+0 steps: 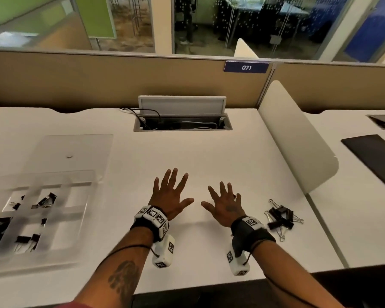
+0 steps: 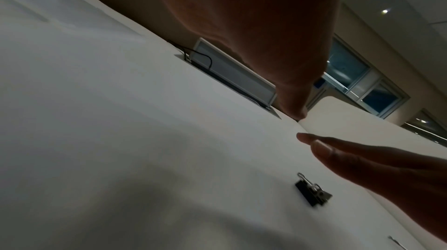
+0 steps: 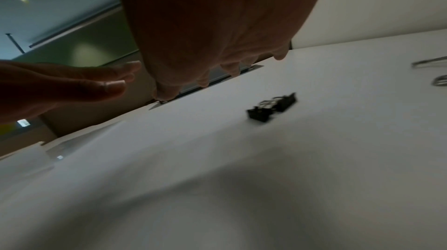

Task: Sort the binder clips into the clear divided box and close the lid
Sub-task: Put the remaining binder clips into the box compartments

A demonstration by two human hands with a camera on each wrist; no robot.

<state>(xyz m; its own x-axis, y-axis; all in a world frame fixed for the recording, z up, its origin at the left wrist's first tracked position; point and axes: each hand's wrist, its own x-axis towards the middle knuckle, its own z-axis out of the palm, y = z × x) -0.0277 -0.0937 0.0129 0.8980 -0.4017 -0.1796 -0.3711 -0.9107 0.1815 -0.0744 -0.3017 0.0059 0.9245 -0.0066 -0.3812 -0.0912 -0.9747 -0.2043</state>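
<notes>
Both hands hover palm-down with fingers spread over the middle of the white desk (image 1: 209,152); my left hand (image 1: 171,194) and my right hand (image 1: 225,203) hold nothing. The clear divided box (image 1: 53,261) sits at the desk's left, its lid (image 1: 76,152) folded back flat behind it. Several black binder clips (image 1: 46,200) lie in its compartments. A loose pile of binder clips (image 1: 280,216) lies just right of my right wrist. One single clip (image 2: 313,193) lies on the desk beneath my right hand's side, also seen as a blurred clip (image 3: 271,106) in the right wrist view.
An open cable hatch (image 1: 182,121) with wires sits at the desk's back. A tan partition (image 1: 120,78) rises behind it. A white side divider (image 1: 298,138) bounds the desk on the right, with a dark flat pad (image 1: 376,156) on the neighbouring desk.
</notes>
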